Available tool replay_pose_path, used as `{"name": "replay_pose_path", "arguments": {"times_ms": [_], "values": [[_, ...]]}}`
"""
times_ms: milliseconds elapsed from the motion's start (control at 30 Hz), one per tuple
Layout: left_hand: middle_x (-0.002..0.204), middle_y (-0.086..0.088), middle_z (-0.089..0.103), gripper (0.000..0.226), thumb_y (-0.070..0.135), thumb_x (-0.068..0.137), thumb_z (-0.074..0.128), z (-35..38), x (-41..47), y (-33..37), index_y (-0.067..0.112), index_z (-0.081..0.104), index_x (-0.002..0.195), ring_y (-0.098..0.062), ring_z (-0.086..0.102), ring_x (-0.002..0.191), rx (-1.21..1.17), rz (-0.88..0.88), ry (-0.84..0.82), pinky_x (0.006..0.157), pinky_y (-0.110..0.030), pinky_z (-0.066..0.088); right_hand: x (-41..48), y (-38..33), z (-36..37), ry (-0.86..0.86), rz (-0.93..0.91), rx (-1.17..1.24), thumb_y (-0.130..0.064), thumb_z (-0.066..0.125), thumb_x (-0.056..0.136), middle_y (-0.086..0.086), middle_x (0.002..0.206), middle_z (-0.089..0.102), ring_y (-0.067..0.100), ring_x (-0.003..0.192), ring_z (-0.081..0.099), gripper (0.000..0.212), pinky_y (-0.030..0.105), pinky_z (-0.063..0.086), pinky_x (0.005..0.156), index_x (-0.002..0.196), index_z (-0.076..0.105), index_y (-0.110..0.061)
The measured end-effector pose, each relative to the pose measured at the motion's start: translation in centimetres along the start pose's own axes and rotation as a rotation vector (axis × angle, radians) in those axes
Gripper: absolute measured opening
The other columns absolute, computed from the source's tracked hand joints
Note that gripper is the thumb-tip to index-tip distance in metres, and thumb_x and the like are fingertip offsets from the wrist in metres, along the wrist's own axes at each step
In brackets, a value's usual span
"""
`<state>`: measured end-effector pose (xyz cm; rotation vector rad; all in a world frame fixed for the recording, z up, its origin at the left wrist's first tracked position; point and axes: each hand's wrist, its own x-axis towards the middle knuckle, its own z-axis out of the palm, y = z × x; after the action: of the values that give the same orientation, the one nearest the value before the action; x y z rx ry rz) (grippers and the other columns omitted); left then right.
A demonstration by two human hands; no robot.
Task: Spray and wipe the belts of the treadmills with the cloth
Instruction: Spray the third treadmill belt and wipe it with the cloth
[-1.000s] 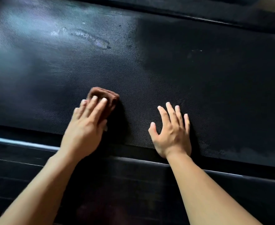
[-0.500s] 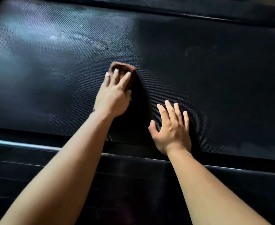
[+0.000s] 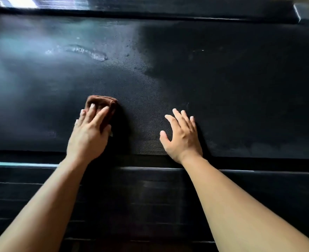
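Left hand lies flat on the folded brown cloth, fingers straight and pressing it onto the treadmill belt. That hold suits pushing the pad across the surface rather than lifting it. The thumb side is in shadow, so I cannot tell whether the thumb tucks under the cloth's edge. Right hand, well apart from the cloth, is spread open, palm down on the bare belt close to its near edge, probably to brace the person's lean over the side rail and perhaps to steady the belt against sliding. The cloth sits on the near half of the belt. Farther out, a wet streak glistens on the belt, apparently spray not yet wiped. No spray bottle or other container shows in this view, so nothing can be said of contents.
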<state>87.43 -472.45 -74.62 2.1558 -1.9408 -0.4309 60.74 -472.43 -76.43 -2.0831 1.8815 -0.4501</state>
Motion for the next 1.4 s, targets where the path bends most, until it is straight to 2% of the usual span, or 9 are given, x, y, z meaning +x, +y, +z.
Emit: {"name": "replay_pose_path", "arguments": {"times_ms": [100, 200, 433, 533, 667, 900, 1100, 1267, 1400], "values": [[0.168, -0.005, 0.011, 0.061, 0.031, 0.101, 0.051, 0.0, 3.1, 1.6, 0.035, 0.028, 0.157, -0.034, 0.008, 0.154, -0.024, -0.099, 0.021, 0.125, -0.041, 0.009, -1.0, 1.8, -1.5, -0.042, 0.024, 0.012, -0.051, 0.035, 0.087, 0.008, 0.159, 0.033, 0.031, 0.149, 0.021, 0.064, 0.041, 0.004, 0.122, 0.141, 0.051, -0.019], [0.169, -0.006, 0.008, 0.060, 0.033, 0.102, 0.047, 0.7, 5.8, 5.0, 0.035, 0.024, 0.158, -0.034, 0.005, 0.154, -0.017, -0.085, 0.013, 0.125, -0.039, 0.006, -3.5, 4.5, -3.8, -0.054, 0.068, -0.058, -0.056, 0.024, 0.087, 0.006, 0.162, 0.028, 0.029, 0.151, 0.017, 0.071, 0.043, 0.005, 0.123, 0.145, 0.046, -0.021], [0.167, -0.013, 0.014, 0.065, 0.035, 0.098, 0.049, 5.3, 3.8, 15.7, 0.034, 0.023, 0.158, -0.039, 0.009, 0.153, 0.030, 0.328, -0.109, 0.125, -0.046, 0.011, -9.3, 7.7, -7.2, -0.209, 0.157, -0.235, -0.066, 0.004, 0.083, -0.004, 0.167, -0.002, 0.020, 0.153, -0.008, 0.082, 0.044, -0.008, 0.123, 0.157, 0.012, -0.032], [0.167, -0.008, 0.016, 0.063, 0.035, 0.097, 0.049, 6.2, -0.3, 17.4, 0.037, 0.027, 0.156, -0.036, 0.010, 0.153, 0.016, 0.451, -0.161, 0.124, -0.047, 0.015, -9.7, 7.1, -6.9, -0.218, 0.168, -0.272, -0.067, 0.002, 0.083, -0.004, 0.167, -0.004, 0.021, 0.153, -0.009, 0.082, 0.045, -0.009, 0.122, 0.157, 0.008, -0.033], [0.168, 0.000, 0.012, 0.065, 0.034, 0.098, 0.055, 5.3, -2.8, 14.3, 0.040, 0.026, 0.156, -0.031, 0.009, 0.154, 0.000, 0.411, -0.155, 0.123, -0.047, 0.013, -9.6, 7.3, -6.3, -0.177, 0.186, -0.283, -0.066, 0.009, 0.086, -0.005, 0.167, -0.001, 0.022, 0.153, -0.005, 0.078, 0.047, -0.005, 0.123, 0.157, 0.011, -0.036], [0.167, -0.008, 0.018, 0.064, 0.031, 0.097, 0.060, 3.4, 1.1, 7.5, 0.031, 0.034, 0.155, -0.039, 0.013, 0.152, -0.003, 0.188, -0.035, 0.123, -0.049, 0.015, -9.3, 7.4, -6.1, -0.164, 0.184, -0.278, -0.062, 0.016, 0.085, -0.004, 0.167, 0.004, 0.024, 0.153, 0.002, 0.075, 0.048, 0.002, 0.123, 0.156, 0.014, -0.038], [0.168, -0.011, 0.011, 0.061, 0.035, 0.100, 0.048, 3.5, 9.4, 10.1, 0.032, 0.026, 0.157, -0.039, 0.008, 0.153, -0.003, -0.004, 0.032, 0.124, -0.045, 0.010, -9.3, 7.4, -6.1, -0.165, 0.186, -0.270, -0.060, 0.019, 0.085, -0.005, 0.167, 0.002, 0.024, 0.153, 0.002, 0.074, 0.049, 0.002, 0.123, 0.156, 0.014, -0.040], [0.166, -0.011, 0.017, 0.063, 0.037, 0.098, 0.047, 5.7, 13.0, 17.5, 0.032, 0.024, 0.157, -0.044, 0.014, 0.150, 0.071, 0.215, -0.048, 0.121, -0.050, 0.018, -9.2, 7.2, -6.4, -0.184, 0.198, -0.264, -0.060, 0.018, 0.084, -0.007, 0.167, -0.004, 0.022, 0.153, -0.004, 0.075, 0.048, 0.001, 0.123, 0.156, 0.011, -0.039], [0.165, -0.008, 0.021, 0.061, 0.033, 0.097, 0.050, 7.2, 8.6, 20.9, 0.034, 0.030, 0.154, -0.041, 0.016, 0.150, 0.057, 0.427, -0.106, 0.121, -0.050, 0.018, -9.0, 7.1, -6.6, -0.229, 0.210, -0.290, -0.062, 0.012, 0.081, -0.009, 0.166, -0.012, 0.020, 0.153, -0.010, 0.077, 0.045, -0.002, 0.123, 0.155, 0.003, -0.041]]}}
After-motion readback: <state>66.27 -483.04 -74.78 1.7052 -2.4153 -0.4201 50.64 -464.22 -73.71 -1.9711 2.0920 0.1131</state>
